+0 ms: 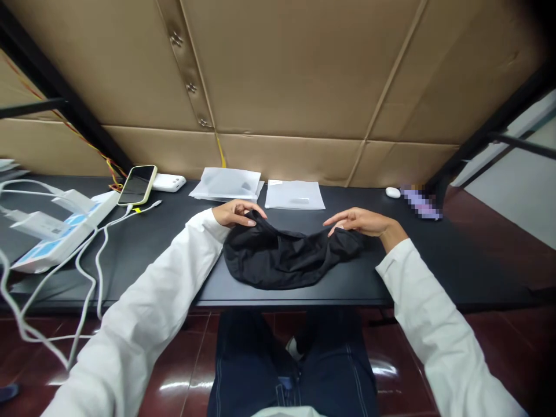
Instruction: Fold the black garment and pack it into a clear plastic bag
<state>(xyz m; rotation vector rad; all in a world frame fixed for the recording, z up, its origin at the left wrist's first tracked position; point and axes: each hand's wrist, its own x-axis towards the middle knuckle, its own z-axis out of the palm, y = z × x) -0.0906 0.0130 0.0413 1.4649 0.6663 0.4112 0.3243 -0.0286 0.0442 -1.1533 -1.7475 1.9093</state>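
Note:
A crumpled black cloth item (286, 260) lies on the dark table in front of me, with a rounded lower edge and an opening along its top. Its exact kind does not show. My left hand (238, 213) pinches the cloth's upper left edge between thumb and fingers. At the upper right edge, my right hand (358, 222) grips the fabric with the thumb low and the index finger stretched towards the middle. Between the two hands the cloth's rim sags. Some of the right fingertips are hidden by folds.
Translucent pouches (232, 184) and another pouch (295, 195) lie behind the cloth. On the left are a phone (138, 185), a white power bank (169, 182), a power strip (69, 231) and loose white cables (98, 260). A small white case (392, 192) sits back right.

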